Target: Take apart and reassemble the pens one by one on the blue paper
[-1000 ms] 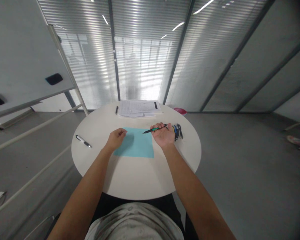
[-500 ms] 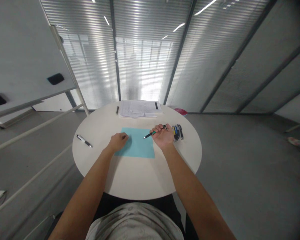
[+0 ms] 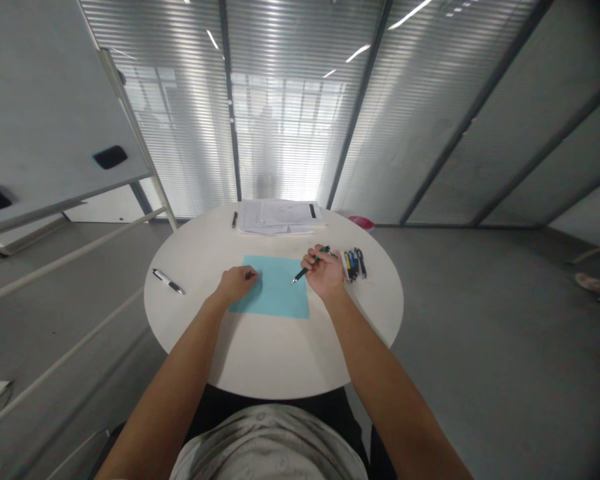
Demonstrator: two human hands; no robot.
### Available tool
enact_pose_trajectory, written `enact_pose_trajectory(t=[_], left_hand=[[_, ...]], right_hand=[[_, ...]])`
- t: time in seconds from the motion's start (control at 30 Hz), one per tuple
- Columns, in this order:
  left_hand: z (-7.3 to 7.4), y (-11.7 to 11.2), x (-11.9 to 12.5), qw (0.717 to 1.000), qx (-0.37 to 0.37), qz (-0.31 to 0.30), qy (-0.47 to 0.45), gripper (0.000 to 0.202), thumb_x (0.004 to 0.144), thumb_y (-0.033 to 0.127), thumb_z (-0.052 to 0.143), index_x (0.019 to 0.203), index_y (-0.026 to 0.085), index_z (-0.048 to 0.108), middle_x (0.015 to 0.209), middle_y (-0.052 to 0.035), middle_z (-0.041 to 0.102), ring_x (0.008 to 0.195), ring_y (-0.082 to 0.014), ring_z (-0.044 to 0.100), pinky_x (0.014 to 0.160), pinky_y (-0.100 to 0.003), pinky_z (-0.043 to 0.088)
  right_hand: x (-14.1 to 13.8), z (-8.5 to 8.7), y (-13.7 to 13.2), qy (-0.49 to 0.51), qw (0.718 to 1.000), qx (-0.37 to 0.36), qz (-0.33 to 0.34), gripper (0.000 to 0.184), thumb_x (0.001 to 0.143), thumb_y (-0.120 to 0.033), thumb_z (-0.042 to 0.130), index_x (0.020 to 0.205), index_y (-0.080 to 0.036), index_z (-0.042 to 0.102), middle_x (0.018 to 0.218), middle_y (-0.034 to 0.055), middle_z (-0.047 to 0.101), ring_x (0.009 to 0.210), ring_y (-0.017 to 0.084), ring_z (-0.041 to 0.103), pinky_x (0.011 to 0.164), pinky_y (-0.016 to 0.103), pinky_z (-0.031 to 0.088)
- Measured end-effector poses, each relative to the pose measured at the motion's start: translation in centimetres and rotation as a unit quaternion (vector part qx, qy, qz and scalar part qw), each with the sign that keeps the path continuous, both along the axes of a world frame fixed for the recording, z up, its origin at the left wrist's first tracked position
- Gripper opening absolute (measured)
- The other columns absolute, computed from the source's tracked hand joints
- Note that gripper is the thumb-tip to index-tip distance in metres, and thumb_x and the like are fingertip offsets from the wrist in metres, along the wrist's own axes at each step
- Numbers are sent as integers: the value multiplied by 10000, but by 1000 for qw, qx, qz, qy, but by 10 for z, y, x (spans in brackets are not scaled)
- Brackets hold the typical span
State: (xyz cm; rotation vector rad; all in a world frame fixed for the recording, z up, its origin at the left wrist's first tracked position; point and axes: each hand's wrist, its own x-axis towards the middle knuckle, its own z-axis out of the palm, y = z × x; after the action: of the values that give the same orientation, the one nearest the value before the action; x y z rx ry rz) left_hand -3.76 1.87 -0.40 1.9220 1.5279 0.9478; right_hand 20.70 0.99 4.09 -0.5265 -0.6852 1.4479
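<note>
My right hand [image 3: 325,275] is turned palm up over the right edge of a blue sheet of paper [image 3: 277,297]. Between its curled fingers sits a black pen with a green part [image 3: 300,275], its tip slanting down to the left above the sheet. My left hand [image 3: 237,285] rests at the sheet's left side with its fingers curled closed. A dark spot shows at those fingertips; whether it is an object or shadow I cannot make out. Just right of my right hand lies a row of several pens [image 3: 355,265].
On the round white table [image 3: 280,360], a white-and-black pen [image 3: 169,281] lies at the left. Printed papers [image 3: 277,219] are stacked at the back, with a dark pen [image 3: 235,220] beside them. A whiteboard on a frame [image 3: 55,100] stands to the left.
The pen in my right hand has turned steeper, and its tip has shifted slightly right and nearer to me. The fingers have moved along it. My left hand has stayed put.
</note>
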Motion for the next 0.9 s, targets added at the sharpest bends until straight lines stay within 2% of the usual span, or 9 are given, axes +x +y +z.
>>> enact_pose_trajectory(t=[0.07, 0.13, 0.23, 0.33, 0.4, 0.5, 0.63, 0.73, 0.9], left_hand=[[-2, 1, -1, 1000, -4, -12, 0, 84, 640, 286, 696, 704, 245, 732, 713, -74, 688, 653, -217, 579, 676, -315, 378], [-4, 2, -1, 1000, 2, -20, 11, 100, 639, 276, 696, 725, 251, 740, 736, -74, 697, 673, -222, 586, 684, -317, 384], [-3, 2, -1, 999, 11, -21, 41, 118, 662, 293, 684, 754, 251, 745, 759, -74, 702, 705, -228, 597, 704, -317, 401], [3, 0, 0, 994, -1, -21, 108, 175, 720, 323, 635, 839, 255, 743, 830, -61, 714, 773, -223, 619, 740, -308, 424], [8, -2, 2, 985, -16, -23, 169, 227, 770, 337, 581, 924, 267, 732, 912, -45, 721, 843, -215, 631, 768, -300, 436], [14, -5, 4, 974, -33, -20, 222, 266, 807, 349, 539, 991, 270, 714, 985, -34, 719, 914, -209, 637, 793, -293, 450], [19, -6, 6, 972, -34, -16, 234, 255, 814, 344, 540, 986, 271, 714, 982, -29, 721, 932, -210, 642, 795, -291, 457], [21, -7, 6, 971, -33, -17, 235, 249, 818, 341, 537, 981, 276, 713, 974, -27, 720, 934, -210, 643, 799, -293, 455], [24, -9, 8, 971, -37, -14, 237, 249, 814, 346, 541, 988, 275, 704, 950, -26, 720, 916, -212, 646, 792, -294, 452]], right_hand=[[-3, -2, 2, -25, 999, -9, -36, 246, 634, -112, 635, 729, -240, 448, 583, -66, 384, 461, 89, 349, 419, 233, 316], [-5, -3, 4, -47, 997, -22, -55, 224, 633, -133, 649, 720, -237, 471, 539, -78, 361, 446, 83, 370, 419, 224, 329], [-6, -5, 3, -91, 995, -36, -24, 157, 729, -367, 634, 775, -229, 575, 513, -54, 429, 550, 130, 548, 516, 256, 448], [-10, -7, 0, -180, 980, -59, 54, 502, 780, -660, 488, 793, -183, 643, 460, -25, 466, 534, 174, 605, 532, 290, 481], [-15, -9, -2, -239, 965, -71, 85, 639, 773, -754, 408, 745, -160, 644, 362, -42, 382, 409, 162, 549, 477, 279, 459], [-23, -14, -2, -249, 966, -48, 53, 566, 764, -719, 481, 744, -168, 605, 370, -46, 430, 382, 144, 537, 413, 240, 422], [-26, -19, -2, -300, 954, 14, 20, 355, 652, -434, 727, 814, -216, 499, 443, -90, 516, 373, 108, 519, 351, 178, 353], [-27, -21, -3, -369, 929, 22, 10, 240, 711, -344, 614, 867, -230, 472, 355, -133, 429, 272, 95, 417, 297, 162, 251], [-34, -25, -6, -416, 905, 0, 93, 195, 750, -317, 433, 858, -193, 537, 429, -53, 560, 300, 119, 494, 292, 180, 277]])
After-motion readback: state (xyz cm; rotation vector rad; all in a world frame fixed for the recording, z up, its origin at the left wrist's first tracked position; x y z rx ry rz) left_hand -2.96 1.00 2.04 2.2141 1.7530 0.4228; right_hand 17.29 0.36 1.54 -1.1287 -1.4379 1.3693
